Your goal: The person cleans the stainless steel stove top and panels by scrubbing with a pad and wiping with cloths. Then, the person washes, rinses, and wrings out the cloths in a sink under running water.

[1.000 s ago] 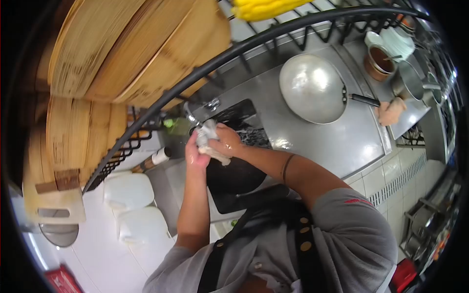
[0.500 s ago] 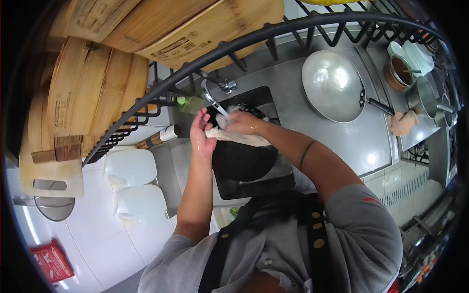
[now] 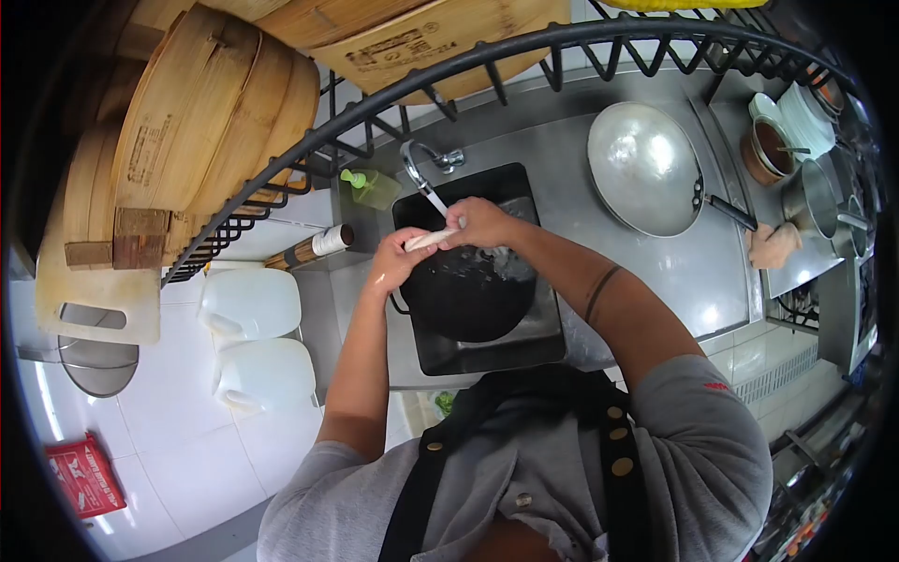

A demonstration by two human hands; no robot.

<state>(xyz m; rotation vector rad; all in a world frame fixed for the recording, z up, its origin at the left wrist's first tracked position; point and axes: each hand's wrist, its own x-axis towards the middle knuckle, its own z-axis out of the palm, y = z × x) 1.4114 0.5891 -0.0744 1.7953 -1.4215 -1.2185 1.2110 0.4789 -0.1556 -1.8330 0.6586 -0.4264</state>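
A pale, wet-looking cloth [image 3: 428, 241] is bunched into a short roll between my two hands, above the sink. My left hand [image 3: 399, 257] is closed round its left end, and my right hand [image 3: 475, 224] grips the other end, just below the spout of the tap [image 3: 429, 194]. Much of the cloth is hidden inside my fingers. Beneath my hands, a round black pan [image 3: 473, 304] with a side handle sits in the dark sink [image 3: 548, 351]. Water glistens and ripples in the pan, near its upper right side.
Behind the sink's left corner stands a green-topped soap bottle [image 3: 373, 190]. A large wok [image 3: 644, 169] lies on the steel counter to the right, a cloth [image 3: 774, 245] by its handle. A black rack [image 3: 351, 117] with bamboo steamers [image 3: 201, 122] curves overhead. White jugs [image 3: 253, 304] stand left.
The cloth hung stretched out below my hands and is now gathered between them. My left hand has closed on it, and my right hand has come up and out from under the tap.
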